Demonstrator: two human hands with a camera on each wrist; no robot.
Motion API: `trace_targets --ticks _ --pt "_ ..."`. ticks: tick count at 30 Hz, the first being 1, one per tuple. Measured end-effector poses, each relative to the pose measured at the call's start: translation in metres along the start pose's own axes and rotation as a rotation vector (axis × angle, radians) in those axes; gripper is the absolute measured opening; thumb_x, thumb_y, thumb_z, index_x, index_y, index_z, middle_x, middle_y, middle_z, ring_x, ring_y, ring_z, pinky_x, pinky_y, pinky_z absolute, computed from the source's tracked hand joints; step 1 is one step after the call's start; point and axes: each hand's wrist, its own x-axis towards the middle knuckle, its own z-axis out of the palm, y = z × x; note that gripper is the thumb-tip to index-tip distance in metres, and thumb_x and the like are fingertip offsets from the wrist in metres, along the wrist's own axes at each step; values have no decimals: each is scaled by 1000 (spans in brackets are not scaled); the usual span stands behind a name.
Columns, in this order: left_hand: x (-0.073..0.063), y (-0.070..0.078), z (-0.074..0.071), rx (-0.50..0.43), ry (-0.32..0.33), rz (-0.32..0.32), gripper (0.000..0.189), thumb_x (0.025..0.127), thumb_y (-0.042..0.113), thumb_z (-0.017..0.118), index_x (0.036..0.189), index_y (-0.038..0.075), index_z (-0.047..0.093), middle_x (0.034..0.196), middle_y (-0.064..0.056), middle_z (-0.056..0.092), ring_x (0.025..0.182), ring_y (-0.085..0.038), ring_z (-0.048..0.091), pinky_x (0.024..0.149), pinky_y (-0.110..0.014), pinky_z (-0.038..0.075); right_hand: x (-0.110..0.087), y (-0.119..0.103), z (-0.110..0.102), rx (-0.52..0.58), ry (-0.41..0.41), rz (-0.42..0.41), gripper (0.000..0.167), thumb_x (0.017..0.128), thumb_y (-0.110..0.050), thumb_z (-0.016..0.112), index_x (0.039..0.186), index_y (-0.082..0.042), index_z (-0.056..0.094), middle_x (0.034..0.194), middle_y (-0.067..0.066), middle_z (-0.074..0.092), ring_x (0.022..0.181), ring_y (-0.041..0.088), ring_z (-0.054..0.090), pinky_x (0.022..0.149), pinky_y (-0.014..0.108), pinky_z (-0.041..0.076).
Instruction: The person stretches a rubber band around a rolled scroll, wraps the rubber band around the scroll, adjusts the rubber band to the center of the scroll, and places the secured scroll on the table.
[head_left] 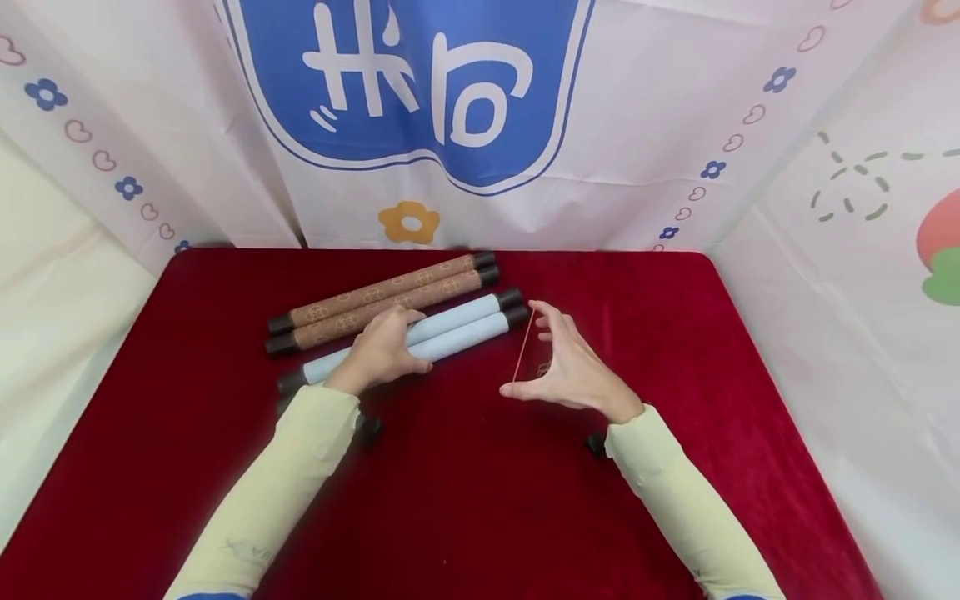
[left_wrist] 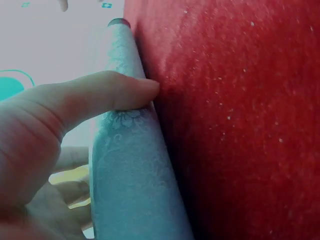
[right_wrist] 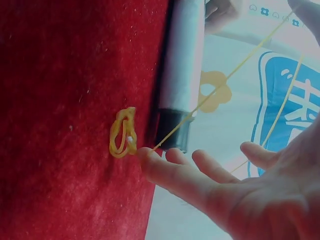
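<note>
Two light blue patterned scrolls with black end caps lie side by side on the red cloth. My left hand grips the pair near the middle, its thumb across the near scroll and its fingers over the far side. Beyond the scrolls' right ends is my right hand, with thumb and fingers spread wide. A thin rubber band is stretched taut between its thumb and fingertips; both strands show in the right wrist view. Under that hand, a small heap of yellowish rubber bands lies on the cloth.
Two brown patterned scrolls with black caps lie just behind the blue pair, roughly parallel. A dark red velvet cloth covers the table. Printed white curtains stand along the back and sides.
</note>
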Motion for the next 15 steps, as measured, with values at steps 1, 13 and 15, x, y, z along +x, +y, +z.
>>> trace_targets --ticks 1,13,15 --pt "-2 0 0 -7 0 2 83 71 27 95 144 4 62 139 -19 63 122 -36 63 97 -59 54 0 2 0 2 5 3 129 68 -59 94 166 -22 19 154 11 41 142 34 50 107 55 54" --pt "-31 16 -17 -79 8 110 80 65 22 99 137 6 67 128 -14 68 110 -31 65 95 -51 55 6 7 -12 132 68 -14 121 71 -46 97 164 -30 22 152 8 43 140 33 53 101 52 59" --pt "-36 19 -18 -80 4 124 80 64 21 99 136 7 67 128 -13 68 109 -30 65 95 -50 55 8 6 -13 136 68 -26 119 71 -45 97 164 -32 24 152 7 44 138 33 53 103 53 57"
